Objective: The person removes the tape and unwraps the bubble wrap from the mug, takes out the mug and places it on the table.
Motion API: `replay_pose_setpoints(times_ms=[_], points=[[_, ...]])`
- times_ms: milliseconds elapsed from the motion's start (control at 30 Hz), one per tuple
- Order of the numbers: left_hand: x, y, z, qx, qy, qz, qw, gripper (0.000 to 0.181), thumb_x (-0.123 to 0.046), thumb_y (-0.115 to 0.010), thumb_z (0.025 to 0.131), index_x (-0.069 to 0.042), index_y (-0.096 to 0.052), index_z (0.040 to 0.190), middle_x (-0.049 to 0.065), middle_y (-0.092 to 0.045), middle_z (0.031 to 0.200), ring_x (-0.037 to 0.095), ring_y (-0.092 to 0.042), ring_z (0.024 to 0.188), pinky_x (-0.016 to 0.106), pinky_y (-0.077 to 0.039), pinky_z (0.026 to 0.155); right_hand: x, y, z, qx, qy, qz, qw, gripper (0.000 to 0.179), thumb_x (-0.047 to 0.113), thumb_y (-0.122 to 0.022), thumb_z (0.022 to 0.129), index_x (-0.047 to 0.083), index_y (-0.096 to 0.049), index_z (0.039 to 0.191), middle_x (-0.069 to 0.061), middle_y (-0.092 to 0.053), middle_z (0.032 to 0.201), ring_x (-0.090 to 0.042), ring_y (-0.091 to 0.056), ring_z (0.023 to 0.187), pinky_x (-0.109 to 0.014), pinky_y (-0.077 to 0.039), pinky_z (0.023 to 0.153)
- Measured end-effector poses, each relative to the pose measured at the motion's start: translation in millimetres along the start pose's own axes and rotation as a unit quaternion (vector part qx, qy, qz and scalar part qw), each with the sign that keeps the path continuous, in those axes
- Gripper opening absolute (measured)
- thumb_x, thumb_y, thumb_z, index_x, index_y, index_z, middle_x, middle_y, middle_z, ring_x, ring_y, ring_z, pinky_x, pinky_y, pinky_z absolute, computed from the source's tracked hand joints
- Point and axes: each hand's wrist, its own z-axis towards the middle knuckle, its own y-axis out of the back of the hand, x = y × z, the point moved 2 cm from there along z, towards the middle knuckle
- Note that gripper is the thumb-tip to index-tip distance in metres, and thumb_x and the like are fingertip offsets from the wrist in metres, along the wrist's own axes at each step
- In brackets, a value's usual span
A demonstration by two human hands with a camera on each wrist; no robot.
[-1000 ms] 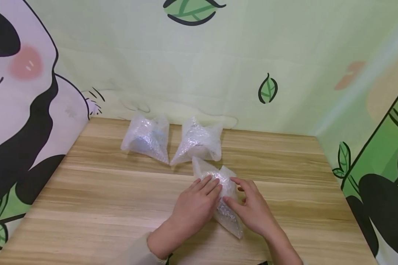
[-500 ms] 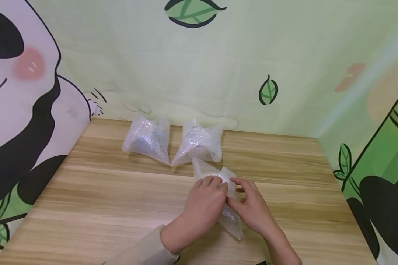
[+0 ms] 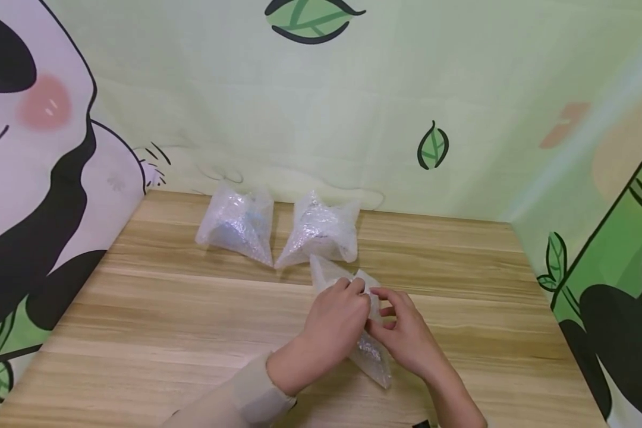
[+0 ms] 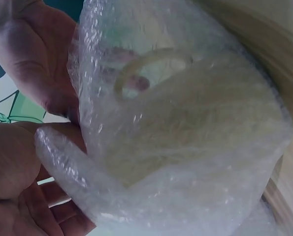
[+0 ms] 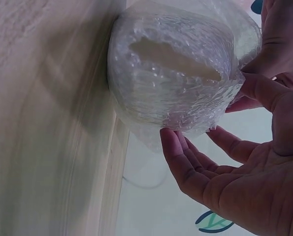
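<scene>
A bubble-wrapped parcel (image 3: 371, 359) stands on the table under both hands. Through its film the left wrist view shows a pale loop (image 4: 119, 86), much like a cup handle. My left hand (image 3: 331, 327) lies over the top, its fingers curled onto the wrap; a folded flap (image 4: 62, 157) sticks out beside its thumb. From the right, my right hand (image 3: 406, 330) grips the parcel, fingertips (image 5: 169, 135) against its side and thumb close to the left hand's. Much of the parcel is hidden by the left hand in the head view.
Behind it, two more bubble-wrapped parcels sit near the back wall: one at left with something bluish inside (image 3: 235, 223), another in the middle (image 3: 321, 229), close to the held one's far corner. The wooden table (image 3: 166, 321) meets a printed cloth wall (image 3: 299, 119).
My left hand has slid slightly right across the parcel, its flatter fingers now curled onto the wrap. My right hand has barely moved. The two back parcels stay put.
</scene>
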Motion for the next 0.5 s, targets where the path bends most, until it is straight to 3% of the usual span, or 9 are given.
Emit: replay_pose_setpoints(times_ms=[167, 500], points=[[1.0, 1.6, 3.3, 0.023, 0.004, 0.000, 0.9997, 0.004, -0.016, -0.079, 0.089, -0.019, -0.080, 0.087, -0.002, -0.067, 0.088, 0.014, -0.063, 0.069, 0.026, -0.057, 0.055, -0.7, 0.0, 0.0, 0.002, 0.004, 0.003, 1.0000, 0.054, 0.020, -0.077, 0.093, 0.014, -0.057, 0.143, -0.011, -0.057, 0.138, -0.029, -0.062, 0.117, -0.045, -0.057, 0.096], [1.6, -1.7, 4.2, -0.018, -0.057, 0.056, 0.9966, 0.006, -0.018, -0.076, 0.088, -0.021, -0.081, 0.087, -0.003, -0.069, 0.084, 0.010, -0.065, 0.064, 0.025, -0.056, 0.056, -0.4, 4.1, 0.1, 0.039, 0.023, 0.014, 0.9989, 0.051, 0.025, -0.069, 0.100, 0.013, -0.054, 0.147, -0.010, -0.055, 0.139, -0.027, -0.057, 0.122, -0.044, -0.052, 0.100]])
